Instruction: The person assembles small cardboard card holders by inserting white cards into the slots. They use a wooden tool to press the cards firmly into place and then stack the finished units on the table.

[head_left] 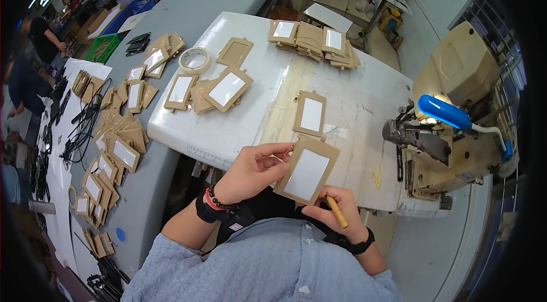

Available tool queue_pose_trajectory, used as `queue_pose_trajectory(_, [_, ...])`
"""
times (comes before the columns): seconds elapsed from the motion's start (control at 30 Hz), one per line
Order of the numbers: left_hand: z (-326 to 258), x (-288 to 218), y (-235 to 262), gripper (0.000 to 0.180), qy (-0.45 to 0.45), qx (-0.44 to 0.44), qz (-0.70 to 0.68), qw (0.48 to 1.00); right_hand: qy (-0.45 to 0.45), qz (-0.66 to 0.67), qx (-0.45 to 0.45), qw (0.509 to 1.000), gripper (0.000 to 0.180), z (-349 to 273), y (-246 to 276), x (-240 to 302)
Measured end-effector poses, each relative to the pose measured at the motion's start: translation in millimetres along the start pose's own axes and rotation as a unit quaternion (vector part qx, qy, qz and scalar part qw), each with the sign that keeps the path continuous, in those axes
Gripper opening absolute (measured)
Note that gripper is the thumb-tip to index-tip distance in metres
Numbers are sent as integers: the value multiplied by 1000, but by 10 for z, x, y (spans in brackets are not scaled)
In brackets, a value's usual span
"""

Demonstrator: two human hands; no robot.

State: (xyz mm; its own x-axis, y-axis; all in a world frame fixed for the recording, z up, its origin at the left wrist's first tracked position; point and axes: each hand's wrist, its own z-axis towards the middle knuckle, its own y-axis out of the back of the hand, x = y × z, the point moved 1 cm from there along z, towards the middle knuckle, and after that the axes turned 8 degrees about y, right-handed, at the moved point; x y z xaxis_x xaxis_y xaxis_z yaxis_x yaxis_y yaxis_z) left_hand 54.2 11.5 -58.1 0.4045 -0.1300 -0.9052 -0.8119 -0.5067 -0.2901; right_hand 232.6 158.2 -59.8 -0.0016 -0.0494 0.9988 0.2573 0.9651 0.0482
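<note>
My left hand (250, 172) pinches a tan card holder (333, 161) with a white window by its upper left edge. The holder is tilted above the near edge of the white table. At the holder's lower right corner, my right hand (352, 223) has its fingers closed, with a short wooden-handled tool (337, 212) lying in its grip. The tool's working end is hidden. My right thumb and fingers also seem to touch the holder's corner. Just beyond lies a smaller tan holder (322, 109), flat on the table, its top partly overlapped by nothing.
A sewing machine (456, 66) with a blue lamp (443, 111) stands at the right. Stacked holders (309, 37) sit at the far edge; more lie beside a tape roll (194, 71). The grey table (171, 23) at left bears several piles. Two people are at far left.
</note>
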Motion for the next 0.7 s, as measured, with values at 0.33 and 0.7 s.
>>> queue_pose_trajectory(0.33, [20,13,15,43,-2,11,-19,1000,32,-31,-36,998,12,-48,70,6])
queue_pose_trajectory(0.7, [31,-4,0,43,-6,11,-10,1000,37,-54,-43,997,13,-52,77,91])
